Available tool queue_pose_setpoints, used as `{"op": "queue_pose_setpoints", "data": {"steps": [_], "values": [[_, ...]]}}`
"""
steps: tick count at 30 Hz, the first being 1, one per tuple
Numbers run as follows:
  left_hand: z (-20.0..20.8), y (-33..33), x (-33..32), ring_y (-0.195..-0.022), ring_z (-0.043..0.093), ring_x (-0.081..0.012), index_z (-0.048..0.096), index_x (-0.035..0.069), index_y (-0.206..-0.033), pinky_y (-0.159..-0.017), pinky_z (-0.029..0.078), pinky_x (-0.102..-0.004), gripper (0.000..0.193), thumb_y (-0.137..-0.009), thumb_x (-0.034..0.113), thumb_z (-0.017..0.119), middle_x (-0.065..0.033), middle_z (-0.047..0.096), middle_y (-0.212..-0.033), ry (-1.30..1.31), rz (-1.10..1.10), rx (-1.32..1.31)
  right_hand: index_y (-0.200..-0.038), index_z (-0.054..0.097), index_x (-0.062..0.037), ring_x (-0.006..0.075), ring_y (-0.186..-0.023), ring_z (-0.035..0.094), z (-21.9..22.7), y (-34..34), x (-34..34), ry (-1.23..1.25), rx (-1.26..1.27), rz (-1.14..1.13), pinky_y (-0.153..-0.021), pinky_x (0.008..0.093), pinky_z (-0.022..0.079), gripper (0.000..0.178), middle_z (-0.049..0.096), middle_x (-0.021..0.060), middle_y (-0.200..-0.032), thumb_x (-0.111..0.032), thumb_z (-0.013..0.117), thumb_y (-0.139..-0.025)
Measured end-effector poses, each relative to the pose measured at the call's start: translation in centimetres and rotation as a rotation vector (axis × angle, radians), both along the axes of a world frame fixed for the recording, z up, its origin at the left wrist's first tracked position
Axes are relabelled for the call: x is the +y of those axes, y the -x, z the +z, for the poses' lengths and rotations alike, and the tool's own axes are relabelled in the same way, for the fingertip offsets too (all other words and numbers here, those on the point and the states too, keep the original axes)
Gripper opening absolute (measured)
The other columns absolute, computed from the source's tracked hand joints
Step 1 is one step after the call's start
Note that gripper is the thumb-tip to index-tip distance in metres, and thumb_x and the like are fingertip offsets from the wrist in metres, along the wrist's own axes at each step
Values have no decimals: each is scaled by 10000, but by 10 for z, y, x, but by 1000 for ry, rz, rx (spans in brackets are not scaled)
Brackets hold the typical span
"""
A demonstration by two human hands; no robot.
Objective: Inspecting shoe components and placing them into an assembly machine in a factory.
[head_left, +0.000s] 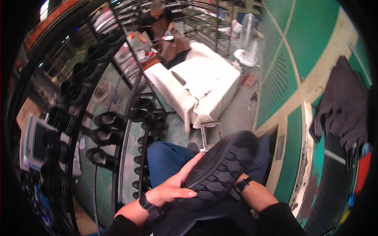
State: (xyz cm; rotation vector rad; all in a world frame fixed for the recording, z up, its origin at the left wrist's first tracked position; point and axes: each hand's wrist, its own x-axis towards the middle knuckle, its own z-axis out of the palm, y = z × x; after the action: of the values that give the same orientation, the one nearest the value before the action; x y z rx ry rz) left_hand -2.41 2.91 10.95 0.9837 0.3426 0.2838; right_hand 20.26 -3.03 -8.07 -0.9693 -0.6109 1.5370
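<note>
A black shoe or boot (220,171) lies over my lap, its patterned tread turned up toward me and its toe pointing away to the right. Along its left side and heel, my left hand (177,183) grips it, the thumb pressed on the sole and the fingers stretched along the upper. My right hand goes behind the shoe; only the wrist (246,185) with its dark band shows. The right fingers are hidden, so I cannot see how they hold. Blue trousers (167,159) cover my knees beneath.
On my left stands a black metal rack (124,157) with several black shoes (106,134). Ahead is a cloth-covered table (204,78), with a seated person (159,31) in an apron behind it. Green machine panels (277,78) and a hanging dark cloth (342,102) border my right.
</note>
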Motion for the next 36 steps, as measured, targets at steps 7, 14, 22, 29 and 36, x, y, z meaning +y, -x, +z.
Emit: {"op": "queue_pose_setpoints", "data": {"steps": [7, 14, 22, 29, 36], "values": [[1, 37, 17, -1530, 133, -248, 76, 15, -1592, -1217, 115, -342, 1139, -710, 125, 787, -160, 118, -1657, -558, -117, -20, -1458, 423, -79, 229, -1087, 639, 37, -64, 64, 137, -62, -90, -958, 388, 536, 589, 588, 109, -1332, -503, 301, -1069], [-3, 119, -15, -1513, 203, -288, 81, 39, -1596, -1207, 163, -377, 1174, -710, 184, 838, -192, 191, -1633, -800, 210, 233, -1405, 460, -22, 281, -811, 721, 113, -18, 119, 140, -53, 157, -711, 369, 598, 635, 695, 195, -1056, -522, 432, -1015], [23, 135, -20, -862, 679, -312, 658, -6, -1009, -797, 507, -456, 531, -756, 439, 799, -153, 689, -913, -1316, 500, 776, -1461, 460, -49, 201, -1247, 568, 142, 126, 68, 196, 181, 684, -989, 343, 507, 523, 537, 78, -1424, -376, 409, -1055], [8, 156, -57, -702, 643, -357, 635, -18, -874, -646, 498, -450, 347, -902, 327, 665, -202, 652, -771, -917, 621, 889, -1357, 570, -9, 249, -1183, 621, 123, 145, 71, 34, -230, 983, -922, 365, 527, 393, 615, 132, -1331, -217, 531, -1026], [-25, 279, -47, -797, 660, -408, 677, 29, -817, -717, 517, -512, 277, -818, 305, 646, -196, 671, -800, -1074, 746, 1692, -1262, 609, 38, 232, -990, 700, 150, 87, 105, 11, -374, 730, -846, 318, 560, 350, 687, 155, -1113, -190, 521, -1011]]}}
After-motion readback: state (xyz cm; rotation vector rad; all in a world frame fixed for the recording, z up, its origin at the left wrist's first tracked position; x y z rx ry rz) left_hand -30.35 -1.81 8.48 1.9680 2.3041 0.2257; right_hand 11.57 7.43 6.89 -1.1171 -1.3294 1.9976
